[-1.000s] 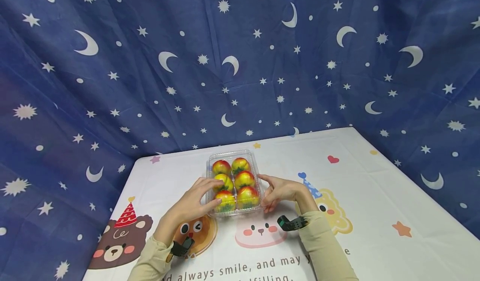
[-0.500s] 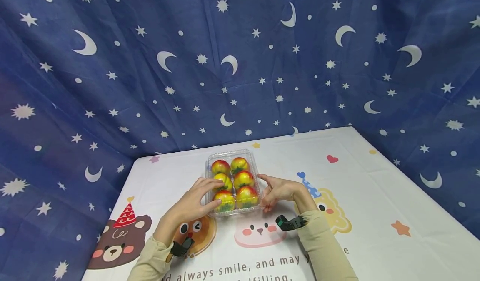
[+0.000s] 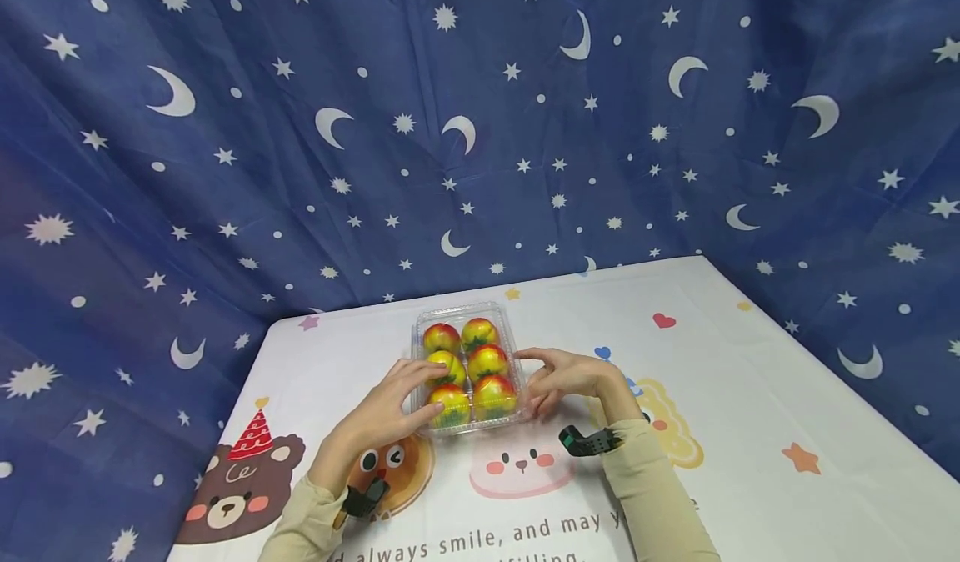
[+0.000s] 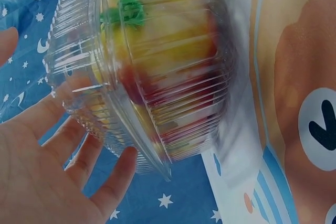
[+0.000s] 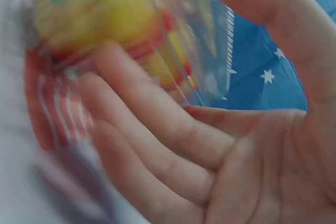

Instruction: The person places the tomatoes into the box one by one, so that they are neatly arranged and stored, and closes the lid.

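A clear plastic clamshell box point(image 3: 463, 430) with its lid down stands on the table, holding several round red-and-yellow fruits point(image 3: 488, 363) with green leafy tops. From the left, my left hand point(image 3: 386, 408) rests on the lid, fingers spread over its side; in the left wrist view, fingertips touch the ridged plastic point(image 4: 178, 93). My right hand point(image 3: 573, 378) is at the box's right side, index finger stretched to its edge and the other fingers lower down. In the right wrist view, those fingers point(image 5: 168, 145) reach toward the box wall, which is blurred; firm contact is hard to tell.
A white cloth printed with cartoon faces and lettering covers the table point(image 3: 750, 429). Behind and at both sides hangs a blue curtain point(image 3: 480, 128) with moons and stars. Dark bands with small cameras point(image 3: 365, 498) sit on both wrists.
My right hand has lifted its wrist slightly and shifted a little right, its fingers still beside the box. The left hand and the box look nearly unchanged.
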Demonstrator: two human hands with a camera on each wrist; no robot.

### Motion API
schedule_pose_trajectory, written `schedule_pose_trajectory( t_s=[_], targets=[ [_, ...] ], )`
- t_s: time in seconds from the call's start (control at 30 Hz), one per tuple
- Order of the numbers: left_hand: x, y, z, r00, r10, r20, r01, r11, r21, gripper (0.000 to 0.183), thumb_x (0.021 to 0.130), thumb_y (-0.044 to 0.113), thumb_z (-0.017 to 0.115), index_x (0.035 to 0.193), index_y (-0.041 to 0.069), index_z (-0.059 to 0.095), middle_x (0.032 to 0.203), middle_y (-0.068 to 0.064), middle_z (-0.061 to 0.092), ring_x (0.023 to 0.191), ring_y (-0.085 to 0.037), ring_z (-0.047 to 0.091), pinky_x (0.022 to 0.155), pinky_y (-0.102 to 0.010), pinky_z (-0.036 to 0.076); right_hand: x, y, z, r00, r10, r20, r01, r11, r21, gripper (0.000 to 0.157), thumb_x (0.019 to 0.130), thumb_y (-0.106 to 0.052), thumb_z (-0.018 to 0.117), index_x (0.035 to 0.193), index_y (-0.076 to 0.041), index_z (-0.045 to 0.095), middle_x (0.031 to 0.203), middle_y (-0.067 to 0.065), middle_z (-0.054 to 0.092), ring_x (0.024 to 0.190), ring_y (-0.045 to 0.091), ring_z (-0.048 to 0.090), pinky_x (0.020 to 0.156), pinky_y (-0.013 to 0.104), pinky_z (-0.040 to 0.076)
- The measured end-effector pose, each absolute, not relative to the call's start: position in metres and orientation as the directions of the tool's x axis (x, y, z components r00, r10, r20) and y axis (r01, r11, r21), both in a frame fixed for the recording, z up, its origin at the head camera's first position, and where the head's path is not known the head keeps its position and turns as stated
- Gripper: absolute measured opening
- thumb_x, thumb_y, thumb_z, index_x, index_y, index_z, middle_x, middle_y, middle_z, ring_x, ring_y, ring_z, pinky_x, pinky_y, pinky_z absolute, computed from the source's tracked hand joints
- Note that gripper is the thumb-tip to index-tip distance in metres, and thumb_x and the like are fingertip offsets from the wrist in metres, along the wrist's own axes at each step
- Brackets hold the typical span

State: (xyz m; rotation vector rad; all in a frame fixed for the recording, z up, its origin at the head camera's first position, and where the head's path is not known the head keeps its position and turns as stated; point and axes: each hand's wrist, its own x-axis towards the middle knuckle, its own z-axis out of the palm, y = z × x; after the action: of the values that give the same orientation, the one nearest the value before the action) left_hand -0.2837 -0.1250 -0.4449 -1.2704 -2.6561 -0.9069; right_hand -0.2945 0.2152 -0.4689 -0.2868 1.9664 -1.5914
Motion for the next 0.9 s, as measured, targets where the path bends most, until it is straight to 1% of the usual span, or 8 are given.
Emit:
schedule_pose_trajectory(
  t_s=[0.1,0.17,0.3,0.4,0.53,0.6,0.73,0.9],
  targets=[
    [-0.283,-0.125,-0.447,-0.649,0.696,0.307,0.74,0.482,0.469,0.052,0.093,0.037,0.066,0.136,0.009,0.059,0.137,-0.003,0.056,0.125,-0.022,0.045,0.104,-0.052,0.041,-0.302,0.222,-0.472,-0.867,-0.427,-0.256,0.163,0.243,-0.956,0.071,0.09,-0.015,0.069,0.15,-0.003,0.033,0.11,0.018,0.069,0.094,0.035,0.069,0.083,0.048,0.057],
    [-0.282,-0.125,-0.447,-0.648,0.694,0.314,0.742,0.482,0.466,0.052,0.092,0.037,0.066,0.136,0.009,0.059,0.136,-0.003,0.056,0.124,-0.021,0.045,0.104,-0.051,0.041,-0.31,0.222,-0.473,-0.91,-0.357,-0.209,0.139,0.213,-0.967,0.064,0.094,-0.021,0.066,0.147,0.001,0.037,0.116,0.021,0.067,0.101,0.037,0.067,0.085,0.047,0.056],
    [-0.283,-0.125,-0.445,-0.655,0.689,0.311,0.736,0.487,0.47,0.052,0.092,0.037,0.066,0.136,0.009,0.059,0.136,-0.003,0.056,0.125,-0.021,0.045,0.104,-0.052,0.041,-0.33,0.216,-0.476,-0.958,-0.241,-0.154,0.123,0.141,-0.982,0.056,0.1,-0.024,0.058,0.145,0.005,0.04,0.126,0.028,0.06,0.112,0.042,0.062,0.093,0.049,0.052],
    [-0.283,-0.124,-0.446,-0.661,0.688,0.3,0.729,0.493,0.475,0.052,0.093,0.038,0.065,0.136,0.009,0.058,0.137,-0.002,0.055,0.125,-0.021,0.044,0.103,-0.052,0.041,-0.345,0.209,-0.478,-0.976,-0.139,-0.166,0.154,0.093,-0.984,0.055,0.1,-0.027,0.057,0.142,0.006,0.043,0.129,0.029,0.058,0.113,0.04,0.062,0.097,0.05,0.049],
    [-0.282,-0.124,-0.447,-0.667,0.686,0.29,0.721,0.497,0.484,0.053,0.093,0.038,0.065,0.136,0.01,0.058,0.137,-0.002,0.055,0.125,-0.021,0.044,0.103,-0.053,0.041,-0.366,0.197,-0.479,-0.979,-0.03,-0.203,0.201,0.055,-0.978,0.058,0.099,-0.032,0.059,0.14,0.006,0.045,0.128,0.027,0.059,0.108,0.034,0.065,0.095,0.046,0.051],
    [-0.282,-0.125,-0.448,-0.665,0.689,0.29,0.722,0.494,0.484,0.053,0.093,0.038,0.065,0.136,0.009,0.058,0.137,-0.002,0.055,0.125,-0.021,0.044,0.103,-0.053,0.041,-0.373,0.19,-0.477,-0.974,-0.012,-0.228,0.227,0.051,-0.972,0.057,0.1,-0.034,0.057,0.14,0.005,0.047,0.13,0.025,0.059,0.104,0.03,0.066,0.092,0.042,0.053],
    [-0.283,-0.126,-0.449,-0.653,0.698,0.296,0.735,0.489,0.469,0.052,0.093,0.039,0.064,0.136,0.01,0.058,0.135,-0.002,0.056,0.123,-0.021,0.045,0.102,-0.052,0.043,-0.385,0.179,-0.472,-0.957,0.027,-0.29,0.291,0.045,-0.956,0.053,0.1,-0.039,0.054,0.136,0.001,0.055,0.129,0.02,0.061,0.092,0.02,0.066,0.081,0.032,0.057],
    [-0.286,-0.128,-0.448,-0.653,0.695,0.301,0.738,0.493,0.461,0.053,0.092,0.04,0.066,0.136,0.011,0.059,0.135,0.0,0.056,0.124,-0.02,0.045,0.103,-0.051,0.042,-0.399,0.173,-0.468,-0.945,0.026,-0.326,0.327,0.084,-0.941,0.052,0.099,-0.037,0.057,0.132,0.004,0.057,0.121,0.017,0.06,0.078,0.014,0.063,0.077,0.031,0.057]
  ],
)
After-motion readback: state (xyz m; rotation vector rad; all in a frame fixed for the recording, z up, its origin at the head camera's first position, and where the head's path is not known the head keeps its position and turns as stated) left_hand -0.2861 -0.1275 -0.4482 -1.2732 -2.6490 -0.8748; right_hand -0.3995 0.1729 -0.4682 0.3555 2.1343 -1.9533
